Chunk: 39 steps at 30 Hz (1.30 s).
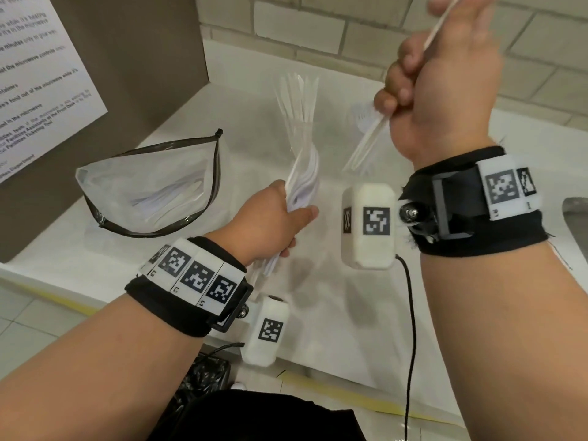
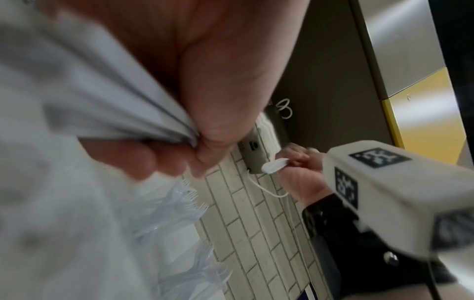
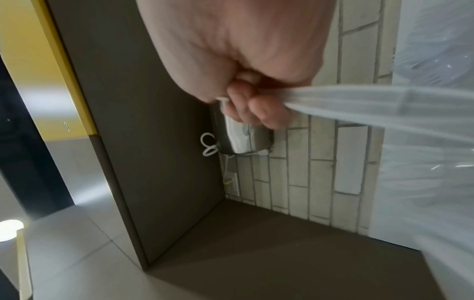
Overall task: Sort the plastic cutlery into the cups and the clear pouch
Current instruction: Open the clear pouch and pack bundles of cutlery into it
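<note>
My left hand [image 1: 286,218] grips a thick bundle of white plastic cutlery [image 1: 304,176] low over the white counter [image 1: 197,281]; in the left wrist view the bundle [image 2: 107,101] fills the left side, blurred. My right hand [image 1: 423,84] is raised higher and holds a few white cutlery pieces [image 1: 366,144] in a fist, their lower ends pointing down-left; the right wrist view shows them [image 3: 384,107] running off to the right. An open clear pouch [image 1: 152,192] with a black zip lies at left with white cutlery inside. Behind stand a clear cup of knives [image 1: 299,100] and a clear cup of forks [image 1: 362,117].
A brown side panel [image 1: 143,74] with a printed notice [image 1: 38,74] closes the left side, and a tiled wall [image 1: 318,33] runs behind the cups. A metal sink edge [image 1: 576,218] shows at far right. A black bin bag [image 1: 206,377] sits below the counter's front edge.
</note>
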Each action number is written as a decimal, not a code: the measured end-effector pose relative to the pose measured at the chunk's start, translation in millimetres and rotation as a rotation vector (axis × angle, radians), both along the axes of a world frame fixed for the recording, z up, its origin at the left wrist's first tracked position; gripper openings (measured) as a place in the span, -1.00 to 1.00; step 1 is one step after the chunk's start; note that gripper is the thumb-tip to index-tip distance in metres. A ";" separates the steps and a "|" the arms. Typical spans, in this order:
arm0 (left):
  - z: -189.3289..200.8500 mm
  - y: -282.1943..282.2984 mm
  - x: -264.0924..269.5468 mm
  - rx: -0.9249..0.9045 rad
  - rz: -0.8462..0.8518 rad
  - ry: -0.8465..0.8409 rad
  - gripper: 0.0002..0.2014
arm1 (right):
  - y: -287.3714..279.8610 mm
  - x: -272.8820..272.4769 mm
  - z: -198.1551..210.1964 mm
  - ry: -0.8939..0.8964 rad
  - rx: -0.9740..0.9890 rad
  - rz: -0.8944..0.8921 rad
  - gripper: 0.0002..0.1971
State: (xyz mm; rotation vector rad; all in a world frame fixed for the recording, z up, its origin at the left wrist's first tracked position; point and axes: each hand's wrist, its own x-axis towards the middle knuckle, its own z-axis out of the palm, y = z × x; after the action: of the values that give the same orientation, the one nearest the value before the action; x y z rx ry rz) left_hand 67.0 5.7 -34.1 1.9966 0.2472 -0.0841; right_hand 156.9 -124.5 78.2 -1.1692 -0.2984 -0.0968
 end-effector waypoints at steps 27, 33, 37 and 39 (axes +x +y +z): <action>-2.6 -1.8 17.3 0.223 0.248 -0.099 -0.64 | 27.3 -8.2 -24.2 -0.019 -0.312 -0.282 -0.91; -2.0 -1.2 19.1 0.222 0.266 -0.080 -0.62 | 33.2 -7.7 -28.9 0.026 -0.681 -0.065 -0.73; 4.4 -2.3 21.3 0.256 0.267 -0.100 -0.61 | 45.2 -17.3 -53.9 -0.076 -0.937 0.044 -0.70; 3.5 -3.7 21.4 0.296 0.265 -0.106 -0.60 | 51.1 -16.0 -58.1 -0.090 -1.006 0.004 -0.66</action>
State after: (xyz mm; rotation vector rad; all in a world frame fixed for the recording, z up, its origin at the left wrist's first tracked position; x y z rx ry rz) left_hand 88.4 2.0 -30.6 2.2335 0.4759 0.2396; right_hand 141.0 -73.4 20.0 -2.1640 -0.4482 0.0145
